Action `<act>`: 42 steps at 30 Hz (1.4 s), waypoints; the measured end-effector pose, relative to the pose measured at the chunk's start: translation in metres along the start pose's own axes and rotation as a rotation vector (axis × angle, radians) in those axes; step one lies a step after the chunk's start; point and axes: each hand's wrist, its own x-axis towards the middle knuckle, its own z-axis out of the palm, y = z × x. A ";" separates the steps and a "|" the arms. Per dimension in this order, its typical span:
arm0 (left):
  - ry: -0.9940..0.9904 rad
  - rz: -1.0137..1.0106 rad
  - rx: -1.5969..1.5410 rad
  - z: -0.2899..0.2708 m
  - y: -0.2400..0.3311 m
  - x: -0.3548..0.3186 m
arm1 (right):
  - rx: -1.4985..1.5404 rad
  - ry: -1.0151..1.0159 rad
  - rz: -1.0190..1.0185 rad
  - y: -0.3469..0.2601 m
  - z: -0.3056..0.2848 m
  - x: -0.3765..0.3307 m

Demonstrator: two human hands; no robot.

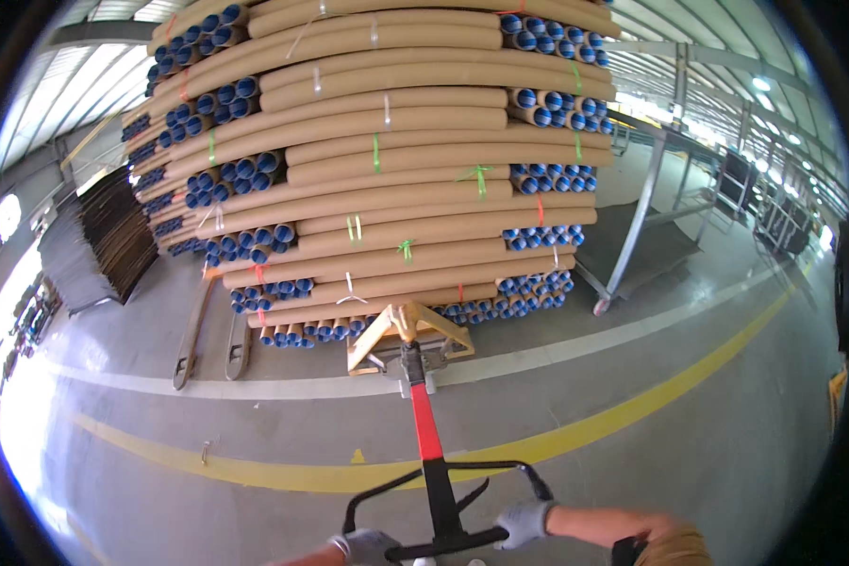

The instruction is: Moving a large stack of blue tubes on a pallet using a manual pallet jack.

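My left hand, in a grey glove, is closed at the left side of the handle of a hand pallet truck. On the right side of the same black loop handle, my right hand is closed too, also gloved in grey. A small lever shows inside the loop. The red and black shaft runs away from me to the truck's yellow base. Right behind that base towers a tall stack of brown cardboard tubes, with blue-lined ends and coloured ties. Whether the truck's forks are under the stack is hidden.
Two forks of another pallet truck lie at the stack's left. Dark stacked sheets stand farther left. A grey metal frame with a castor is at the right. Yellow and white lines cross the grey floor.
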 end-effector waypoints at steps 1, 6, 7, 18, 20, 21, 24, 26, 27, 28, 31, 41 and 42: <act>0.029 0.007 -0.022 -0.034 0.020 -0.018 | -0.021 0.035 -0.027 0.002 -0.021 -0.007; 0.244 0.219 -0.081 0.031 0.008 0.007 | -0.094 0.048 -0.088 0.017 0.044 0.000; 0.263 0.177 -0.052 0.043 0.026 0.009 | -0.049 0.046 -0.012 0.007 0.056 0.000; 0.019 0.010 -0.193 -0.020 0.047 0.001 | 0.146 0.165 -0.085 0.010 -0.002 -0.023; 0.156 0.061 -0.128 -0.022 0.035 -0.005 | 0.077 0.152 -0.117 -0.003 -0.031 -0.032; 0.175 0.129 -0.115 -0.016 0.036 -0.003 | 0.037 0.161 -0.102 -0.006 -0.035 -0.035; 0.322 0.343 -0.055 0.062 0.019 0.032 | 0.079 0.208 -0.024 0.003 0.074 -0.016; 0.310 0.169 -0.113 0.094 0.032 0.043 | 0.102 0.189 0.062 0.011 0.136 0.007; 0.270 0.107 -0.129 0.113 0.023 0.059 | 0.092 0.176 0.115 0.023 0.173 0.025; 0.235 0.034 -0.152 0.136 0.011 0.074 | 0.078 0.159 0.156 0.028 0.189 0.039; 0.233 0.041 -0.067 0.166 -0.011 0.096 | 0.191 0.142 0.175 0.027 0.203 0.039; 0.033 0.169 -0.081 0.006 0.009 0.010 | 0.038 0.061 -0.091 0.007 0.042 0.010; 0.167 0.208 -0.183 0.052 -0.011 0.020 | 0.053 0.053 -0.088 0.003 0.069 0.026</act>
